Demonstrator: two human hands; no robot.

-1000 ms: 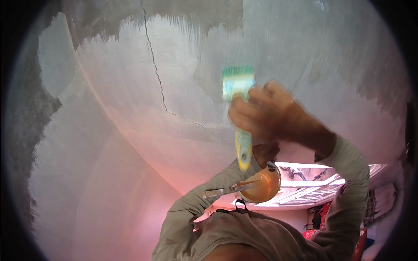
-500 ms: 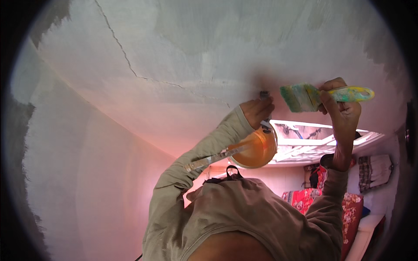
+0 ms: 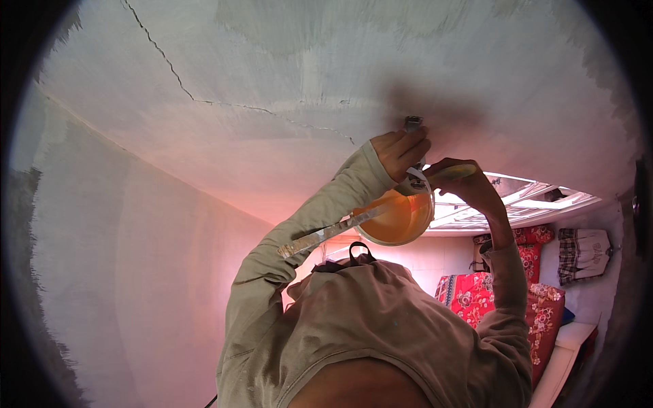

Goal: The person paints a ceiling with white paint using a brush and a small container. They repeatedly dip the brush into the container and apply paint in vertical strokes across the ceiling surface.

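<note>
My left hand (image 3: pixel 400 155) is closed at the upper side of a paint bucket (image 3: pixel 431 216) with orange-looking insides, and carries it. A small dark piece (image 3: pixel 412 123) pokes out above its fingers; what it is I cannot make out. From the bucket a paint-smeared flat stick (image 3: pixel 316 239) juts to the left, over my left forearm. Just right of the bucket's rim, my right hand (image 3: pixel 469 185) grips a paintbrush by its yellow-green handle (image 3: pixel 457 172). The bristles are hidden behind the hand and the rim, so I cannot tell whether they touch paint.
Overhead spreads a pale plastered surface (image 3: pixel 272 61) with a jagged crack (image 3: pixel 165 62) and darker patches at its edges. A slatted window (image 3: pixel 517 200) lies beyond my right hand. Lower right are red floral bedding (image 3: pixel 469 292) and a hanging garment (image 3: pixel 585 255).
The brush in my right hand has swung left and down from beside the bucket to its rim, and its bristles have gone out of sight. My left hand keeps the bucket.
</note>
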